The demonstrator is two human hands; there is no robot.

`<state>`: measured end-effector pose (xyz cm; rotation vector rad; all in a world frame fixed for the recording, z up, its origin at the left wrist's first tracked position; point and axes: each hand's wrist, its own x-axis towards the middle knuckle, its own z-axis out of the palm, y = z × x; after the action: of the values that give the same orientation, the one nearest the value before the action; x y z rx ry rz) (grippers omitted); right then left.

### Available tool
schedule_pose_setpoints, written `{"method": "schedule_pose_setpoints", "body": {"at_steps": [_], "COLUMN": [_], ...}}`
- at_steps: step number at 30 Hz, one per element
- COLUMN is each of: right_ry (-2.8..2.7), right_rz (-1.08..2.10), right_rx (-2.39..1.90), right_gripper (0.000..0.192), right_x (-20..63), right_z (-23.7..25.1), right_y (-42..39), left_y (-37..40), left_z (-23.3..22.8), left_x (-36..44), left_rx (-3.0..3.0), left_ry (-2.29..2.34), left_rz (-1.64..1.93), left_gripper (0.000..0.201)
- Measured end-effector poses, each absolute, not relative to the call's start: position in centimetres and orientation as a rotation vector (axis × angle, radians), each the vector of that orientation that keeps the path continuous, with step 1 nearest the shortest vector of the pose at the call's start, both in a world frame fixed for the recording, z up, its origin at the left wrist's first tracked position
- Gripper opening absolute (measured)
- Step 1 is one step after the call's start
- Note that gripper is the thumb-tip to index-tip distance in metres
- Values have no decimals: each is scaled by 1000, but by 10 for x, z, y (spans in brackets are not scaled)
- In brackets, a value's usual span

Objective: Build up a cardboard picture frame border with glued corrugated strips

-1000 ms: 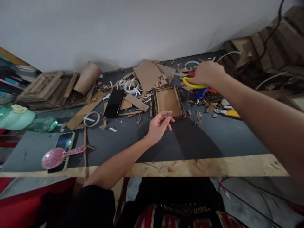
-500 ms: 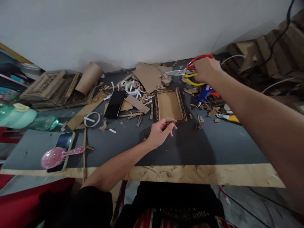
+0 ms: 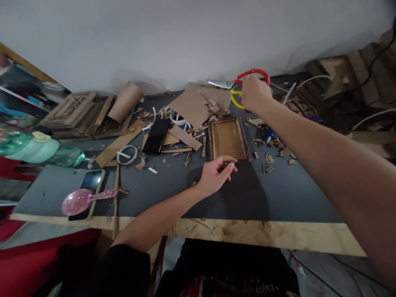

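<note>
My right hand (image 3: pixel 254 94) is raised over the back of the dark table (image 3: pixel 278 194) and grips scissors (image 3: pixel 239 81) with red and yellow handles, their silver blades pointing left. My left hand (image 3: pixel 216 175) rests on the table at the near edge of a rectangular cardboard frame (image 3: pixel 228 139) and pinches a small cardboard piece (image 3: pixel 228 159) between thumb and fingers. Large cardboard sheets (image 3: pixel 194 105) lie just behind the frame.
A black phone (image 3: pixel 157 135), white tape rings (image 3: pixel 127 154) and cardboard scraps litter the middle. At left lie a second phone (image 3: pixel 88 185), a pink hairbrush (image 3: pixel 83 199), green bottles (image 3: pixel 34 148) and stacked frames (image 3: pixel 74 115). Cardboard piles and cables fill the right rear.
My right hand picked the scissors up off the table at the right rear and lifted them up and leftward. My left hand stayed by the frame's near edge.
</note>
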<state>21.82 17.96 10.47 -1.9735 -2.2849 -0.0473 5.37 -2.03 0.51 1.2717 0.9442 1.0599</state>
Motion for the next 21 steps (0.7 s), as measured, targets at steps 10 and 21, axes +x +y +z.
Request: {"method": "schedule_pose_setpoints", "body": {"at_steps": [10,21], "right_ry": [-2499,-2117], "right_rz": [15,-34], "right_rx": [-1858,-1968], "right_gripper": [38,45], "right_x": [201,238], "right_z": [106,103], "right_y": [172,134], "left_y": [-24,-27], "left_z": [9,8], "left_x": [53,49], "left_rx": [1354,1456], "left_ry": [919,910], "left_rz": [1109,1214], "left_gripper": [36,39]}}
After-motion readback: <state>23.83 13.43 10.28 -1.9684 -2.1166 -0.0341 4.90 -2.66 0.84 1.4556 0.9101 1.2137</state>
